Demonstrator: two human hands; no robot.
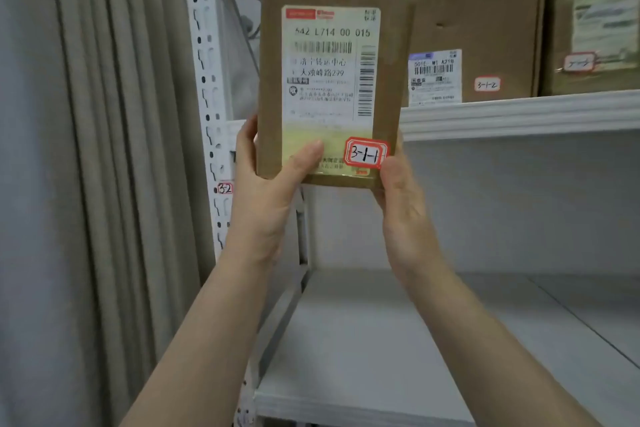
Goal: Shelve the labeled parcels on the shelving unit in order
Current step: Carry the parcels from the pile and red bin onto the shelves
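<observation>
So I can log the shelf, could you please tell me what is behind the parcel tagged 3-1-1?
Behind the 3-1-1 parcel, a larger box tagged 3-1-2 stands on the upper shelf. Its left part is covered, and so is the shelf there.

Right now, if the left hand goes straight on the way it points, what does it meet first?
Probably the front edge of the upper shelf, near its left end. The left hand, gripping the 3-1-1 parcel, points up toward it; depth is unclear.
</observation>
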